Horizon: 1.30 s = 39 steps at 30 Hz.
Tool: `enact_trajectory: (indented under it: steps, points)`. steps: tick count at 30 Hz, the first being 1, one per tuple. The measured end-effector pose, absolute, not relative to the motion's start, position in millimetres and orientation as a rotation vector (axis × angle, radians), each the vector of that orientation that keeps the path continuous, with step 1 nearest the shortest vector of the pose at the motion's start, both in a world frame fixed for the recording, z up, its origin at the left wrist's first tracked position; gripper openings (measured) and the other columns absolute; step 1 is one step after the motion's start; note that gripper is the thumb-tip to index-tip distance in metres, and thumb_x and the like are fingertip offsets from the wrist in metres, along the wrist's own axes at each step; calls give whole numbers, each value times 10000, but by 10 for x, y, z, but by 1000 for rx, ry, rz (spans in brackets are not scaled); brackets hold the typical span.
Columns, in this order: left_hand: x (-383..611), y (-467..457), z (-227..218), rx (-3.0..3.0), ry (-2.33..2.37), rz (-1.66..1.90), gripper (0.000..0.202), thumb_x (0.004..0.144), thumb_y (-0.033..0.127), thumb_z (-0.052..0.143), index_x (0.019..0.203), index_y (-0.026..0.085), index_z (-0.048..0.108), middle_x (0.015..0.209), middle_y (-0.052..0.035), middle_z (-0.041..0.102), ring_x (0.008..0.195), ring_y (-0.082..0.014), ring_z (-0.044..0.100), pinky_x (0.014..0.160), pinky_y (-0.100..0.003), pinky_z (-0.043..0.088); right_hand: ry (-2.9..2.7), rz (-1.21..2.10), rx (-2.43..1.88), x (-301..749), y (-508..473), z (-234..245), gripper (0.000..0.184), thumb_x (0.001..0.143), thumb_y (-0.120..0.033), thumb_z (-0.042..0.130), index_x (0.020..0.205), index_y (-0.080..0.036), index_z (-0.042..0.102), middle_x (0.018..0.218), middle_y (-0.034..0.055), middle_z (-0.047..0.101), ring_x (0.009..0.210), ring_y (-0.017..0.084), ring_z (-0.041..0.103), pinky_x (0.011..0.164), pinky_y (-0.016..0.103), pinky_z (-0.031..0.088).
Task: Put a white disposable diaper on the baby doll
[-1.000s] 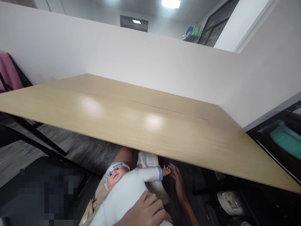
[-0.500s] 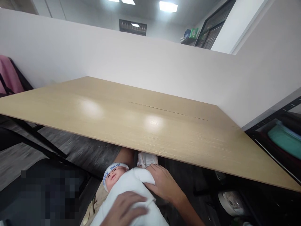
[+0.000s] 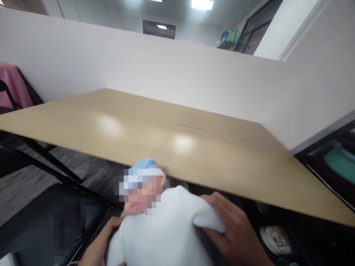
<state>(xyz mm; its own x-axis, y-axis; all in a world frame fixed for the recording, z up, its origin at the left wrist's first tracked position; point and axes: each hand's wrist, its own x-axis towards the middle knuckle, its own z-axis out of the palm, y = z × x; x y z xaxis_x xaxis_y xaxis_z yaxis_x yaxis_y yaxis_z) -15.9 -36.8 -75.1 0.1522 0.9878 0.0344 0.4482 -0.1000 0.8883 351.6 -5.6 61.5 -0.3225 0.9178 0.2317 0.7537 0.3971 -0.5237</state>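
Note:
A baby doll (image 3: 140, 184) in a blue and white cap is close in front of me, raised and tilted, its head at the table's near edge. Its body is covered by a white garment or cloth (image 3: 166, 225). Along the doll's left side in the picture, my left hand (image 3: 111, 229) is closed on it, its fingers partly hidden behind the white cloth. On the other side my right hand (image 3: 230, 221) grips a white flap or sleeve between thumb and fingers. The doll's lower part runs out of the bottom of the picture.
A wooden table (image 3: 194, 155) stretches across in front of a low white partition (image 3: 180, 74). A black chair (image 3: 50, 218) stands at left, and pink cloth (image 3: 13, 85) hangs behind it. A dark shelf rack (image 3: 327, 155) with a green item (image 3: 341, 162) is at right.
The doll has come up from my lap, closer to me and more upright. My left hand has moved from its front to its side; my right hand has moved right and nearer.

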Motion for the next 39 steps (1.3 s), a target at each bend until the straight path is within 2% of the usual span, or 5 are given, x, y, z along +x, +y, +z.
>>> enact_trajectory:
  steps: [4, 10, 20, 30, 39]
  points:
    - [-36, 310, -144, 1951, 1332, 790, 549, 859, 296, 716, 1383, 286, 553, 1267, -45, 761, 1119, -296, 748, 924, -337, 601, -2010, 278, -1625, 3859, 109, 795, 254, 1059, -488, 611, 1153, -285, 731, 1032, 61, 772, 926, 274, 713, 789, 375, 524]
    - [340, 1764, 320, 2258, 1228, 760, 492, 839, 422, 711, 1275, 205, 637, 1234, -96, 776, 1083, -328, 736, 885, -377, 543, -1852, 133, -1807, 4211, 929, 491, 319, 1028, -548, 615, 1096, -256, 725, 1070, 74, 792, 965, 306, 718, 785, 375, 496]
    - [476, 3068, 152, 2493, 1361, 511, 352, 888, 492, 671, 1110, 219, 671, 1045, -61, 776, 887, -276, 720, 715, -335, 441, -1871, 10, -1807, 4520, 1931, 48, 483, 1047, -707, 550, 1133, -264, 722, 1118, 82, 783, 984, 313, 731, 784, 383, 514]
    - [637, 4140, -9, 2522, 1539, 511, 619, 924, 830, 569, 1020, 225, 660, 969, -84, 783, 880, -313, 712, 666, -336, 385, -1898, -157, -1757, 4833, 3024, -171, 608, 1030, -781, 515, 1164, -231, 738, 1120, 110, 796, 986, 332, 735, 820, 423, 526]
    - [816, 5017, -267, 2639, 1520, 848, 744, 929, 857, 569, 1200, 183, 733, 1163, -157, 775, 1085, -368, 681, 985, -493, 514, -1930, -360, -1730, 4987, 3819, -248, 713, 1047, -797, 438, 1201, -199, 793, 1147, 154, 815, 1037, 383, 715, 910, 509, 518]
